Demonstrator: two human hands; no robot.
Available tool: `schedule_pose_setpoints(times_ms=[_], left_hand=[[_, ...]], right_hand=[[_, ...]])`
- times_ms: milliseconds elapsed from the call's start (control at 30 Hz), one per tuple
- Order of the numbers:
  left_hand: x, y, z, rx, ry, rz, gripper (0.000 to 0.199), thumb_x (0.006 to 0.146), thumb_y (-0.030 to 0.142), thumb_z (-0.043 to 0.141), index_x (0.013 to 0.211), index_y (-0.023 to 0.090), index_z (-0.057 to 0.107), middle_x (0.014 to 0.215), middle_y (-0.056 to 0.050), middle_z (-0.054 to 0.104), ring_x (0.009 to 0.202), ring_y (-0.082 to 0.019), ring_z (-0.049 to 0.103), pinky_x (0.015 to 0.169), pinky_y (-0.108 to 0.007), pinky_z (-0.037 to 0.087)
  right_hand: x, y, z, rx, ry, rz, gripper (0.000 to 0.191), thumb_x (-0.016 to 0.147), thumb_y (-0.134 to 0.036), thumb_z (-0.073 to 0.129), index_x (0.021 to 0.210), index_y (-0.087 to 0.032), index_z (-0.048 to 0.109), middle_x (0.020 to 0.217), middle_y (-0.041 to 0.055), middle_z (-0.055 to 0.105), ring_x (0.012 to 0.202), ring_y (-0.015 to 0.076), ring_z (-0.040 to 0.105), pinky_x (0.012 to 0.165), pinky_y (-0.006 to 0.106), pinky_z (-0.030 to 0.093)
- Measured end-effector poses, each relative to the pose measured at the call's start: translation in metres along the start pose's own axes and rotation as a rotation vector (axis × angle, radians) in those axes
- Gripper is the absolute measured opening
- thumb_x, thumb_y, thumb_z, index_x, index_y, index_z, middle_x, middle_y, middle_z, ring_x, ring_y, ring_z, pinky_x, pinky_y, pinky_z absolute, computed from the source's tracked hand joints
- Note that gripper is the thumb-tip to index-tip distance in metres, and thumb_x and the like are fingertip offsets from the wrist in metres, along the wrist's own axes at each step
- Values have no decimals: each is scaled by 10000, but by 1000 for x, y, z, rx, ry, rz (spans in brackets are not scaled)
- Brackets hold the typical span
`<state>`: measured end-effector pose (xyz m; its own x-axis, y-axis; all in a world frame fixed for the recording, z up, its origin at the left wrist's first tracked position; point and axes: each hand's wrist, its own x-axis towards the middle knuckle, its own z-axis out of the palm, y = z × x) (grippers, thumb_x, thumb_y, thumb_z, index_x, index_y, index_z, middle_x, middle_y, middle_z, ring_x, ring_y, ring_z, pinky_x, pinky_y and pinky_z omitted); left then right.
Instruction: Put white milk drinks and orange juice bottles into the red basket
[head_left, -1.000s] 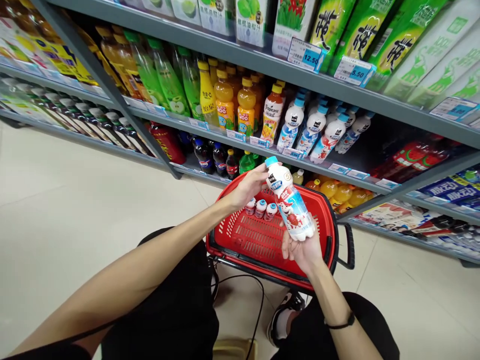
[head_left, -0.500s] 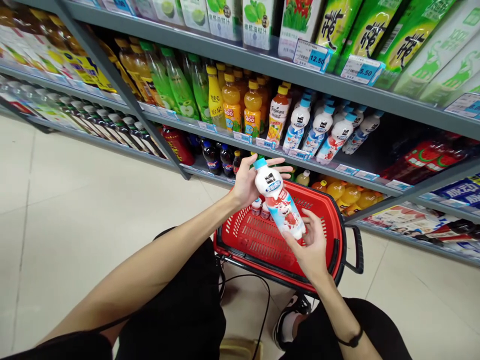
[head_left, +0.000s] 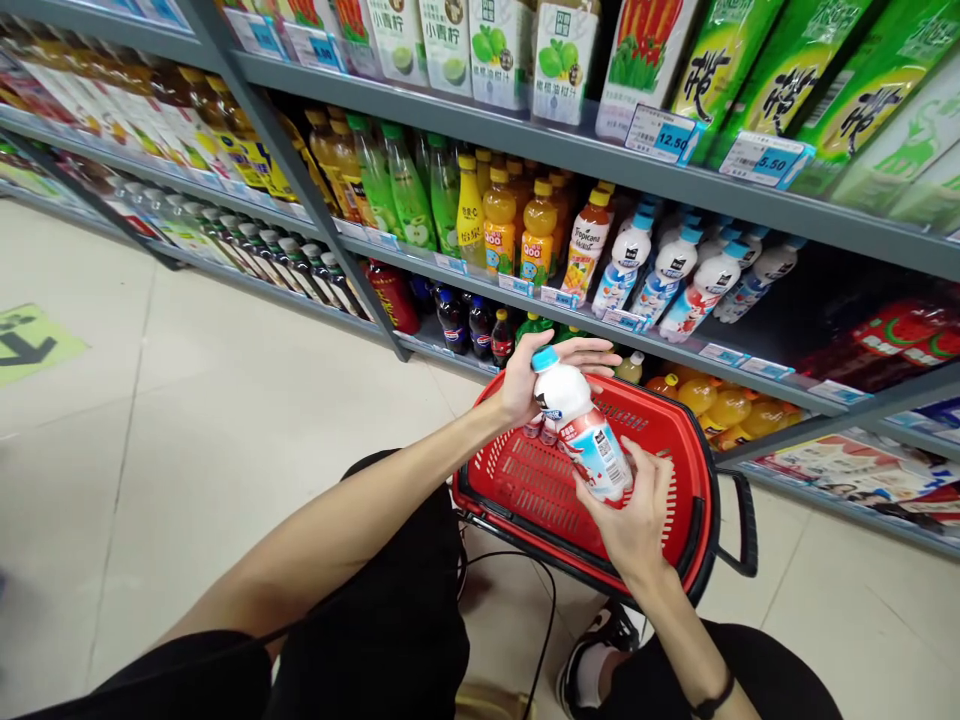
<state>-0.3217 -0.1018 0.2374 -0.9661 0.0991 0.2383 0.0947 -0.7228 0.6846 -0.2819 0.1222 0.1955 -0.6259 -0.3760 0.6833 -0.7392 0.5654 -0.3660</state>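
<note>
A white drink bottle [head_left: 581, 425] with a blue cap and a red-and-blue label is tilted above a red shopping basket [head_left: 679, 430]. My left hand [head_left: 536, 375] cups its neck and shoulder from behind, fingers spread. My right hand [head_left: 637, 510] grips its base from below. Inside the basket, under the bottle, lie small bottles [head_left: 541, 428] with red and blue caps, partly hidden. More bottles of the same kind [head_left: 675, 275] stand on the shelf behind.
Grey shelves [head_left: 525, 120] run across the back with juice bottles, cola bottles, cartons and price tags. The basket has a black handle [head_left: 742, 525] on its right and stands on a pale tiled floor [head_left: 187, 400]. A black cable [head_left: 544, 615] hangs below it.
The bottle has been turned in my hands so its back label with print faces up. My right hand shifted its grip around the base. The view has swung left.
</note>
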Motion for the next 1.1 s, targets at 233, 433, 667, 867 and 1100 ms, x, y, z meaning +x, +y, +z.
schedule_pose_setpoints(times_ms=[233, 433, 667, 867, 1100], left_hand=[[-6, 4, 3, 11, -87, -14, 741, 845, 636, 441, 1258, 79, 701, 1363, -228, 678, 1241, -368, 644, 999, -454, 482], [-6, 2, 5, 57, -99, -24, 766, 852, 684, 411, 1233, 92, 713, 1347, -236, 682, 1217, -381, 649, 1009, -493, 481], [-10, 14, -13, 751, -217, -39, 577, 845, 600, 712, 1257, 195, 728, 1205, -121, 747, 1100, -304, 700, 955, -417, 539], [4, -13, -14, 1034, -220, -252, 436, 814, 538, 743, 1078, 195, 796, 917, -82, 771, 801, -217, 711, 715, -310, 549], [55, -128, -7, 1488, 73, -556, 523, 727, 661, 777, 669, 149, 683, 652, -89, 666, 716, -233, 671, 606, -298, 455]], right_hand=[[-1, 19, -5, -84, -13, -102, 578, 989, -339, 707, 1509, -229, 479, 1196, 134, 447, 1086, 298, 586, 909, 455, 593], [-1, 23, -7, -92, -22, -90, 571, 981, -343, 715, 1490, -214, 491, 1230, 151, 467, 1147, 313, 588, 965, 489, 579], [13, 41, -10, 224, -363, 327, 674, 853, -346, 793, 1448, -205, 509, 1328, 128, 651, 1176, 290, 667, 1028, 461, 553], [28, 76, -24, 108, -787, 349, 693, 872, -238, 768, 1490, -191, 458, 1356, 130, 665, 1216, 289, 662, 1031, 412, 511], [49, 86, -48, -357, -1027, 527, 544, 1016, -198, 617, 1511, -37, 457, 1324, 296, 656, 1281, 388, 639, 989, 449, 508]])
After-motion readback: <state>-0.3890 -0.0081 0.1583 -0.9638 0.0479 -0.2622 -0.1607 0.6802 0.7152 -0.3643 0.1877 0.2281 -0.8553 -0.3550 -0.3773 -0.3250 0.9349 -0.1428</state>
